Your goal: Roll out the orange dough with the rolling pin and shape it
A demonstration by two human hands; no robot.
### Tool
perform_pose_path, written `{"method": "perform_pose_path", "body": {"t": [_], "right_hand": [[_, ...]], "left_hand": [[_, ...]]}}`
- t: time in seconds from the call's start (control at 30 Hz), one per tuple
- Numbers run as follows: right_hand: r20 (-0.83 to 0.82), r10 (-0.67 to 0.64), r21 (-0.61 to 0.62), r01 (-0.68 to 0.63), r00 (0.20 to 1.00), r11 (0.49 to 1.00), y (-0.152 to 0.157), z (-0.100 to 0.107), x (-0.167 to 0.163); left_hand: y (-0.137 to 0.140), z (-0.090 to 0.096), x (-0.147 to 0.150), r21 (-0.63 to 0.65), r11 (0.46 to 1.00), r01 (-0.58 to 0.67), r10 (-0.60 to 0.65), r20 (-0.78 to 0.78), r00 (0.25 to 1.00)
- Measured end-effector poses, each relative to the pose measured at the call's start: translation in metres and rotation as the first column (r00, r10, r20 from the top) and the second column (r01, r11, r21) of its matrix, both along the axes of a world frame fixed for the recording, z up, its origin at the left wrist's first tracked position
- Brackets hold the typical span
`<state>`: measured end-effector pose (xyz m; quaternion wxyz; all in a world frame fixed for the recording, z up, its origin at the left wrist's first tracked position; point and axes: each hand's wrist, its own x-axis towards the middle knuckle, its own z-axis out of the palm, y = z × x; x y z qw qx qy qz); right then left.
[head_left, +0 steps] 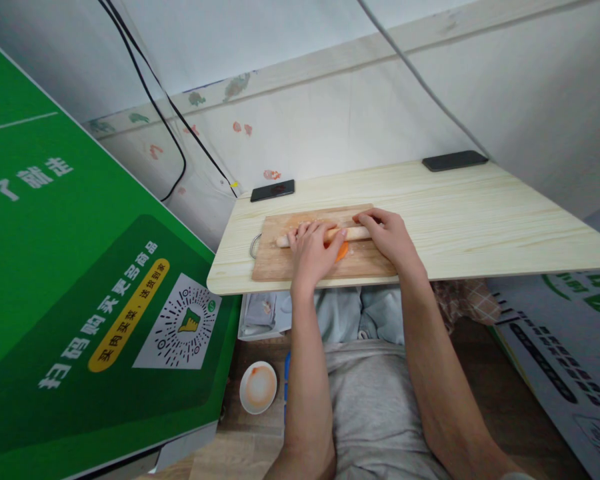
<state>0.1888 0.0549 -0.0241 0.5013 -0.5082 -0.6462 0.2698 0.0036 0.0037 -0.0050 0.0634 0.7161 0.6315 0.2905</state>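
Observation:
A pale wooden rolling pin (357,233) lies crosswise over a wooden cutting board (275,267). My left hand (314,250) rests on the pin's left part, its fingers curved over the top and its thumb toward the middle. Around the right end, my right hand (389,237) is closed, with its fingers on the far side. Below the pin, between the hands, shows a piece of flat orange dough (343,252); the left hand and pin hide the rest. Whitish powder and orange marks are on the board.
The board sits on a light wood-grain table (480,220) against the wall. Two dark phones, one left (273,191) and one right (455,161), lie at its back edge. A green panel (105,220) stands left. Lower down is a white bowl (244,393).

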Motion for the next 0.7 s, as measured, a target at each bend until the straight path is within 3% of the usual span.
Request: {"method": "perform_pose_path", "body": {"t": [0.7], "right_hand": [[-0.005,0.011,-0.005,-0.011,1.0,1.0,-0.0001,0.0003,0.0006]], "left_hand": [[-0.0013,0.0018,0.0005,-0.013,1.0,-0.003,0.003,-0.005,1.0]]}}
